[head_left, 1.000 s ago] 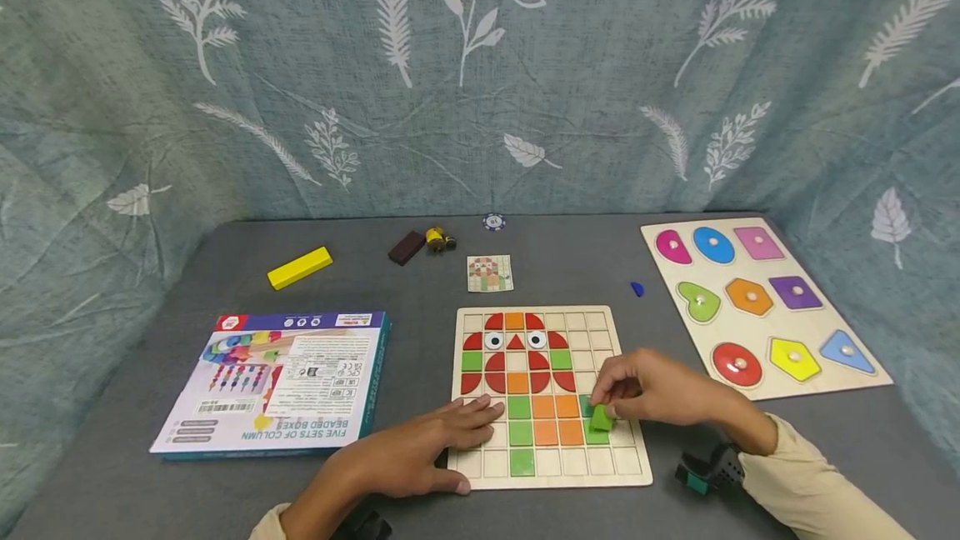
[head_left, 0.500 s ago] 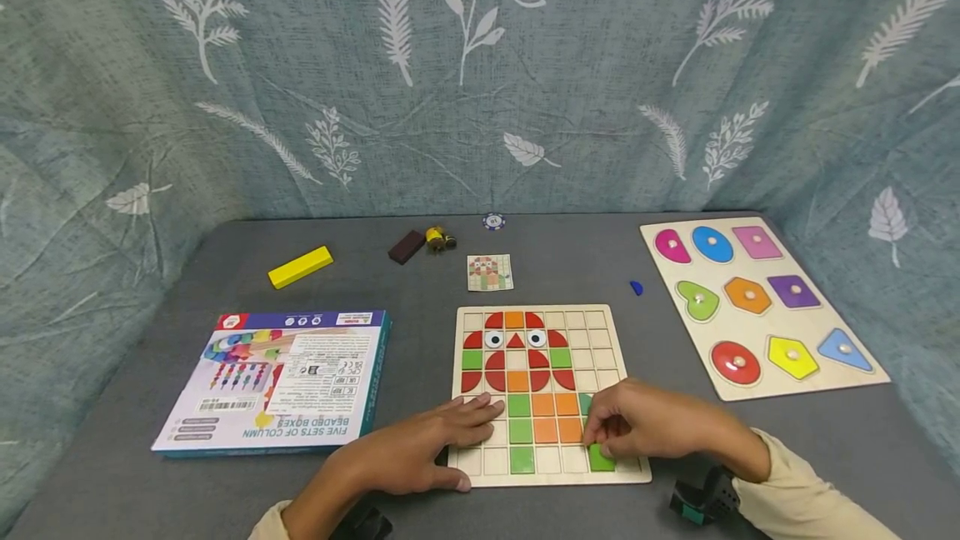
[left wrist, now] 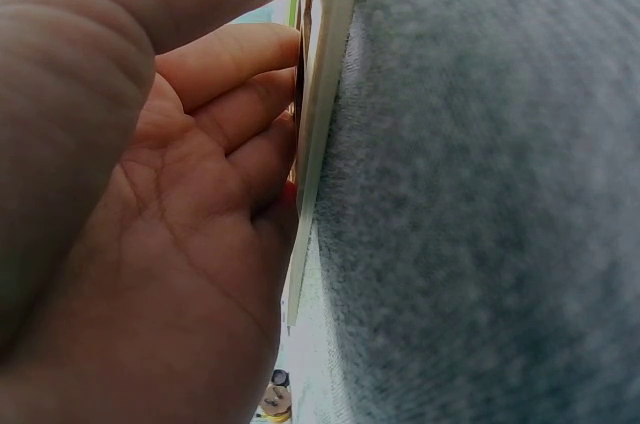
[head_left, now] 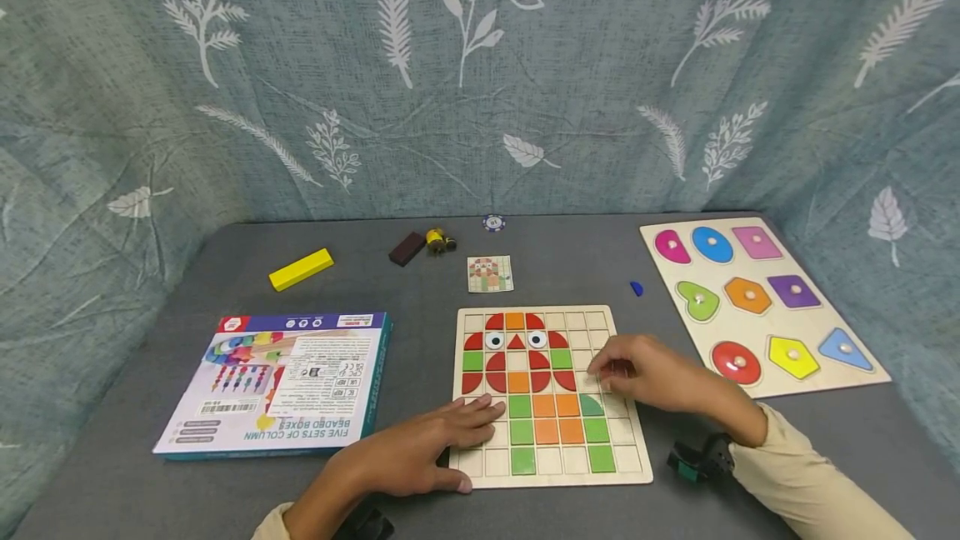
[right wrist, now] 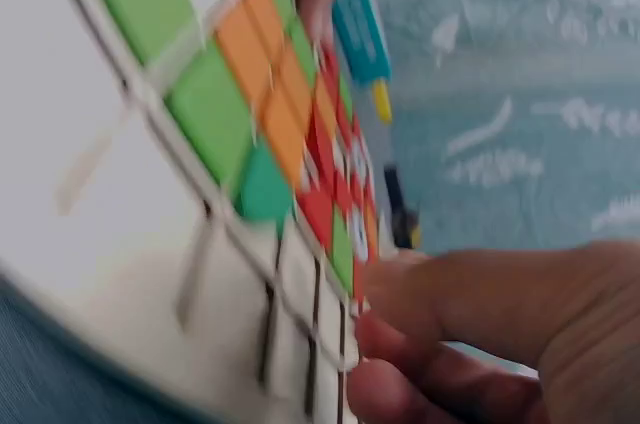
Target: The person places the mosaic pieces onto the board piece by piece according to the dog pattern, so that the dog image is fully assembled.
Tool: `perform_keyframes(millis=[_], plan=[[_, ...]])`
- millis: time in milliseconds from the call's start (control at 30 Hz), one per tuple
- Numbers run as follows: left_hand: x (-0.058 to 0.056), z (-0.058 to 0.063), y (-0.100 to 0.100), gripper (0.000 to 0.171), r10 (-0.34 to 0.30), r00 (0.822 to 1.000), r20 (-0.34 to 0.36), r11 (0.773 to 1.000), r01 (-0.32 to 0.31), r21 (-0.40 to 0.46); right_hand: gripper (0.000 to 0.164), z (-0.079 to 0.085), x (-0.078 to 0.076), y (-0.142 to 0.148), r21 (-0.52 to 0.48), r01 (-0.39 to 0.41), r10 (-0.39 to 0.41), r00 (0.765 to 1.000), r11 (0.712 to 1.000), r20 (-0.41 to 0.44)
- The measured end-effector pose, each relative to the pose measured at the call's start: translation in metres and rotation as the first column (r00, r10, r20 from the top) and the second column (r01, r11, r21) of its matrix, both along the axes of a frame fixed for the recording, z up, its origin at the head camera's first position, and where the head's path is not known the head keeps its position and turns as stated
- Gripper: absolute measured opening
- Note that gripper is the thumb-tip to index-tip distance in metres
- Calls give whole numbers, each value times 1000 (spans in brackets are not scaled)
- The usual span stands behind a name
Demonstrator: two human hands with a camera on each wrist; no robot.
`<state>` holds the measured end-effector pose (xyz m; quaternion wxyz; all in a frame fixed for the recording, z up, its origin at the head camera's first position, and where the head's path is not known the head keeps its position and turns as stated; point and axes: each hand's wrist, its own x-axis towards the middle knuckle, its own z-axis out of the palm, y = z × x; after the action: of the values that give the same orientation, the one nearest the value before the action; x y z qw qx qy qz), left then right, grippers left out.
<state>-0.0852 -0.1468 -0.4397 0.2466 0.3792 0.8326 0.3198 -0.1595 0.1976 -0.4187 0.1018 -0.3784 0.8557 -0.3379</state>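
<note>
A wooden grid board (head_left: 626, 461) lies flat, its cells partly filled with red, orange and green tiles and two round eye pieces. My left hand (head_left: 427, 450) rests on the board's left side with fingers spread flat, and the thumb is at the front edge. Over the right side hovers my right hand (head_left: 660, 369), its fingers loosely bent and nothing visible between them. A green square tile (head_left: 602, 460) sits in the bottom row. Above it are another green square (head_left: 597, 430) and a darker green quarter-round tile (head_left: 590, 405). In the right wrist view, the fingertips (right wrist: 385, 389) are near bare cells.
A boxed bead set (head_left: 285, 386) lies left, with a yellow block (head_left: 301, 269) behind it. Behind the board are a small picture card (head_left: 490, 274), a dark brown block (head_left: 407, 248), a yellow-and-black toy (head_left: 439, 241) and a chip (head_left: 493, 222). A shape puzzle (head_left: 727, 327) lies right, near a blue piece (head_left: 637, 288).
My right hand carried a green square tile to the bottom row, let it go there, and moved back up and away from it. The left hand has stayed in place.
</note>
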Motion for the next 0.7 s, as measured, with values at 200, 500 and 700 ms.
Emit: perform_keyframes(millis=[200,500,700], plan=[[-1,1,-1,64,3,1000,0,1000,-3,-5,18,2,-27,11,77,276,-259,948,958,-183],[0,1,0,63,-7,1000,-9,1000,7,-8,29,-5,-61,24,34,468,-448,863,883,-232],[0,1,0,64,0,1000,1,1000,1,-5,34,-7,-74,23,47,484,-464,858,874,-218]])
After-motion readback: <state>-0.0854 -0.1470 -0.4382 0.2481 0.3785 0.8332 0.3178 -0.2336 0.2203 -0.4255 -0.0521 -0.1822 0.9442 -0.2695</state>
